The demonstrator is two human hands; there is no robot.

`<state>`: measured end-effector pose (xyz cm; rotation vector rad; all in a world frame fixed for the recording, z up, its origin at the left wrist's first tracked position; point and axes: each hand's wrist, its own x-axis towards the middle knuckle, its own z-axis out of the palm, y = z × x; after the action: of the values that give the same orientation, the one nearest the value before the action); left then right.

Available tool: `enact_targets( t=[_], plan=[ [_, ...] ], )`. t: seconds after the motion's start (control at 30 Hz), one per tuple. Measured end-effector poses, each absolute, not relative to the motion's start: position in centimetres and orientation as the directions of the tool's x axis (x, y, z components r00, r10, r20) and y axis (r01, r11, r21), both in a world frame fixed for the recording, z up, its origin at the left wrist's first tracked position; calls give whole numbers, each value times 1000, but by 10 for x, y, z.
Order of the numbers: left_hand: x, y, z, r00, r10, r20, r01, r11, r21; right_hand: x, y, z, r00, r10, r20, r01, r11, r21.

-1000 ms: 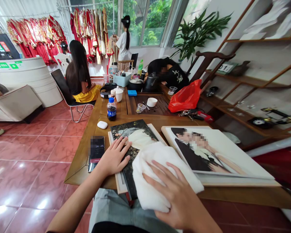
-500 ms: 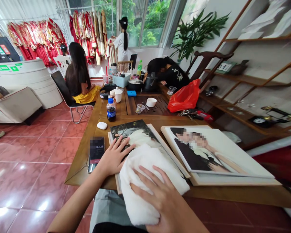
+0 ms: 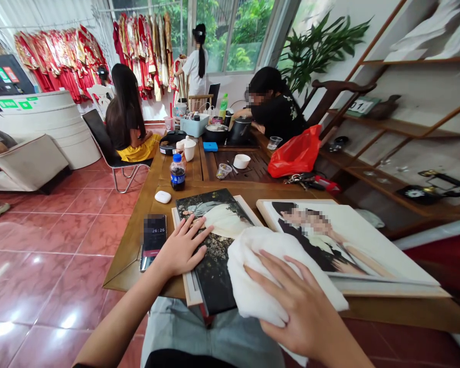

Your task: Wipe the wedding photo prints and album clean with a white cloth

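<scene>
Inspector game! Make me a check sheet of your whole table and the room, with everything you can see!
Surface: wooden table, in use.
Things: dark wedding photo, white cloth, pale wedding portrait.
Clutter: phone, water bottle, small white case, keys.
Hands: left hand flat on the photo; right hand on the cloth.
Cables: nothing seen near the hands.
Surroundings: red gowns on racks, seated person.

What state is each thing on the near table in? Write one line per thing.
Dark photo panel: lying face up.
Left hand: flat on the dark photo panel, fingers spread.
White cloth: bunched.
Right hand: pressing on the white cloth.
Phone: face up, screen lit.
Plastic bottle: upright, capped.
Pale portrait panel: lying face up.
</scene>
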<state>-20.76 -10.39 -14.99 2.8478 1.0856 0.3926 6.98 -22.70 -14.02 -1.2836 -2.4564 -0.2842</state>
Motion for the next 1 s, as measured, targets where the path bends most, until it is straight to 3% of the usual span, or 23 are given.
enact_targets(
  t=[0.4, 0.5, 0.77, 1.0],
  plan=[
    [-208, -101, -150, 741, 651, 164, 630, -759, 162, 13, -226, -124, -706, 695, 134, 671, 718, -186],
    [-208, -101, -150, 730, 660, 177, 639, -751, 164, 21, -226, -128, -690, 707, 156, 687, 707, -168],
    [-207, -104, -146, 724, 666, 182, 640, -746, 182, 67, -221, -141, -511, 767, 387, 832, 555, -2],
    [-206, -104, -144, 726, 670, 154, 647, -742, 174, 48, -222, -135, -568, 753, 333, 793, 609, -25]
  ],
)
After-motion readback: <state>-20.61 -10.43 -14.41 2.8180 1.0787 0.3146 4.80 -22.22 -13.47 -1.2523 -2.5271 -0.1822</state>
